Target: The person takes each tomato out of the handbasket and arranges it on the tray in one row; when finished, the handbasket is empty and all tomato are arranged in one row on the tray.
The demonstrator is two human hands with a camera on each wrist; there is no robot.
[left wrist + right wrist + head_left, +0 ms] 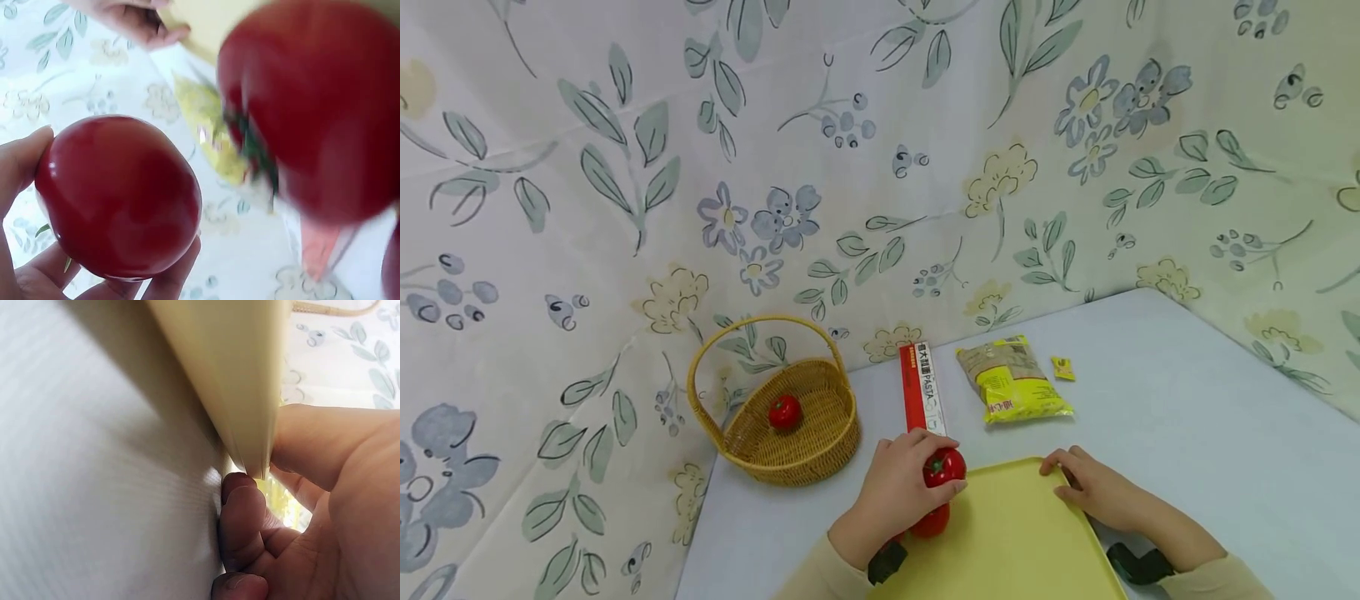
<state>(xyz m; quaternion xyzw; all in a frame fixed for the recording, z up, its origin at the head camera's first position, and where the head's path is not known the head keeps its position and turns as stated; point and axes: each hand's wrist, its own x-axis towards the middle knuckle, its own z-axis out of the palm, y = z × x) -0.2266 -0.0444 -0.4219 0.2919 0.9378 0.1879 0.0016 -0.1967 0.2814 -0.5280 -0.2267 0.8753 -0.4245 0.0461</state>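
Observation:
My left hand (895, 486) holds a red tomato (945, 468) with a green stem, its fingers and thumb round the sides, over the left part of the yellow tray (1022, 525). In the left wrist view that tomato (122, 200) sits between thumb and fingers. Just below it another tomato (931, 522) rests at the tray's left side. A bit of red shows by the left wrist, mostly hidden. At the tray's far right corner my right hand (1101, 490) grips the rim. The right wrist view shows the thumb (312, 444) on one side of the tray edge and fingertips (242, 515) at its underside.
A wicker basket (820, 462) with a tall handle stands at the left, one tomato (786, 412) inside. Behind the tray lie a red and white pasta box (922, 387), a yellow bag (1015, 379) and a small yellow packet (1063, 368). Patterned cloth (880, 208) hangs behind the table.

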